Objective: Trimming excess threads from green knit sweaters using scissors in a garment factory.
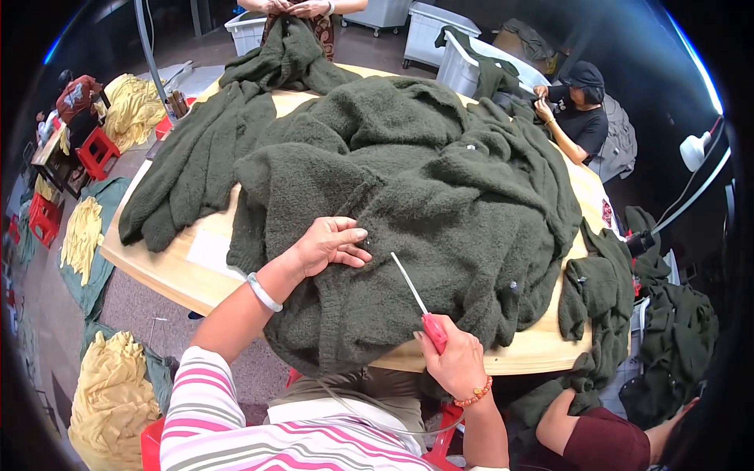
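A dark green knitted garment (393,196) lies bunched across the wooden table in front of me, its near part hanging over the edge. My left hand (334,245) rests on the knit, palm partly turned up, with thumb and fingers apart. My right hand (455,359) grips the red handle of a slim tool (408,281). Its long, thin, pale shaft points up and left across the garment towards my left fingers. The tool's exact kind cannot be made out. Small shiny spots (513,285) show on the knit at the right.
More green knitwear (188,157) covers the left of the table (169,271). A person's hands (302,8) handle fabric at the far edge; another person (577,110) works at the right. White bins (440,35) stand behind. Yellow cloth (114,392) and red stools (98,153) are at the left.
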A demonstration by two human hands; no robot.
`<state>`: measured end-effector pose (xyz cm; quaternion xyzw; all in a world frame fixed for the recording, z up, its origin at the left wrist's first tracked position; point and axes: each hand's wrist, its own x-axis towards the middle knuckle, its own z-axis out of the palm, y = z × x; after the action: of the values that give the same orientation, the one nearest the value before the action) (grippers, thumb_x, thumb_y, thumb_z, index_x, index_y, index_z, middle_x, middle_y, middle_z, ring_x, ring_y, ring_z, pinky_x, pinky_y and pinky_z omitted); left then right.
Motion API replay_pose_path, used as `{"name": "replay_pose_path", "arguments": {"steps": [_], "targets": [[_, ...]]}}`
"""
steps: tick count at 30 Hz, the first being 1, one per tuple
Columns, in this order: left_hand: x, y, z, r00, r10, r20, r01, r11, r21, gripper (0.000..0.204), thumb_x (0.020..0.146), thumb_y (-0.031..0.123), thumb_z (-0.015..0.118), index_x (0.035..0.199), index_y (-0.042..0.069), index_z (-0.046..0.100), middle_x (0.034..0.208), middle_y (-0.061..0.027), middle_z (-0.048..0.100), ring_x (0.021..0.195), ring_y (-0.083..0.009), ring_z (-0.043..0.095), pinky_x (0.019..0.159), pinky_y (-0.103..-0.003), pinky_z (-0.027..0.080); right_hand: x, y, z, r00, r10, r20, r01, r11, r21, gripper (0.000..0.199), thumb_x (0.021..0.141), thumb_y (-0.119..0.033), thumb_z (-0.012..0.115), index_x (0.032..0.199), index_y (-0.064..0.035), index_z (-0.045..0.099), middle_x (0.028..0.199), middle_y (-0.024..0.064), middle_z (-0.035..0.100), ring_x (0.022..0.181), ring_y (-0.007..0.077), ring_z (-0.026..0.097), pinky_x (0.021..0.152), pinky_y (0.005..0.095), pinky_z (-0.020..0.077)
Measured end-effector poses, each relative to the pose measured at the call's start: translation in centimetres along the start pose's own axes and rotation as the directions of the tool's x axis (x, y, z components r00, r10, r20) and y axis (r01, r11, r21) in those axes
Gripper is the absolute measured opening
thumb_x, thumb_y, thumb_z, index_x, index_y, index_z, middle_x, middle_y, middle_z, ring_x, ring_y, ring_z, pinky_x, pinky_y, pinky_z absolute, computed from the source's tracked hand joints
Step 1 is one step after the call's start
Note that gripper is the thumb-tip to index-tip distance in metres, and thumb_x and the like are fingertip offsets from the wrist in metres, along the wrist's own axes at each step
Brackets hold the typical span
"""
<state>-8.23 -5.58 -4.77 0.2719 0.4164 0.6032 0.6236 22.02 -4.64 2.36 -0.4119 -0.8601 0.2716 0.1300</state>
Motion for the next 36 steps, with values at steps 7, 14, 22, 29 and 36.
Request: {"name": "replay_pose_path", "arguments": {"steps": [7, 14, 22, 29, 36], "targets": [[0.6, -1.0, -0.1, 0.999, 0.031, 0.01, -0.032, 0.996, 0.078, 0.016, 0.093, 0.012, 0.065, 0.083, 0.002, 0.057, 0.082, -0.0053, 0.064, 0.08, -0.0193, 0.071, 0.067, -0.027, 0.06, 1.8, -0.5, 0.3, 0.996, 0.01, 0.087, -0.006, 0.999, -0.04, 0.027, 0.086, -0.026, 0.068, 0.107, -0.0092, 0.062, 0.076, 0.0181, 0.067, 0.073, 0.0395, 0.065, 0.066, 0.0456, 0.0512], [0.9, -1.8, -0.8, 0.998, 0.059, -0.022, -0.058, 0.997, 0.048, 0.017, 0.093, 0.012, 0.065, 0.082, 0.001, 0.057, 0.079, -0.0051, 0.063, 0.077, -0.0191, 0.071, 0.067, -0.026, 0.059, 2.3, -1.0, 0.3, 0.987, 0.029, 0.16, -0.017, 0.997, -0.071, 0.027, 0.086, -0.026, 0.068, 0.107, -0.0096, 0.062, 0.075, 0.0175, 0.066, 0.073, 0.0396, 0.065, 0.066, 0.0456, 0.051], [0.0, -1.5, 0.6, 0.992, 0.082, -0.101, -0.082, 0.997, -0.002, 0.013, 0.096, 0.012, 0.06, 0.099, 0.0, 0.056, 0.084, -0.0075, 0.064, 0.076, -0.0189, 0.07, 0.065, -0.027, 0.059, 3.0, 0.7, 1.4, 0.997, -0.064, 0.03, 0.062, 0.996, 0.069, 0.025, 0.086, -0.018, 0.069, 0.106, -0.0056, 0.063, 0.078, 0.0158, 0.068, 0.073, 0.0356, 0.068, 0.065, 0.0398, 0.0526], [-2.1, -2.2, 1.8, 0.931, 0.279, -0.235, -0.225, 0.946, 0.233, 0.037, 0.095, 0.006, 0.056, 0.128, -0.002, 0.041, 0.093, -0.0098, 0.063, 0.067, -0.0152, 0.067, 0.058, -0.023, 0.055, 3.9, 2.4, 2.6, 0.999, -0.043, -0.015, 0.045, 0.969, 0.245, 0.023, 0.089, -0.013, 0.068, 0.107, -0.0015, 0.063, 0.071, 0.0093, 0.066, 0.061, 0.014, 0.065, 0.06, 0.0284, 0.0511], [-5.8, -2.2, 0.8, 0.95, 0.181, -0.256, -0.07, 0.919, 0.387, 0.046, 0.092, 0.006, 0.058, 0.134, 0.0, 0.042, 0.109, -0.0122, 0.064, 0.069, -0.0077, 0.059, 0.057, -0.019, 0.048, 3.3, 4.0, 3.2, 1.0, 0.007, -0.009, -0.004, 0.944, 0.331, 0.02, 0.091, -0.01, 0.065, 0.107, 0.0011, 0.062, 0.073, 0.0052, 0.065, 0.064, 0.0086, 0.062, 0.059, 0.026, 0.0507]]}}
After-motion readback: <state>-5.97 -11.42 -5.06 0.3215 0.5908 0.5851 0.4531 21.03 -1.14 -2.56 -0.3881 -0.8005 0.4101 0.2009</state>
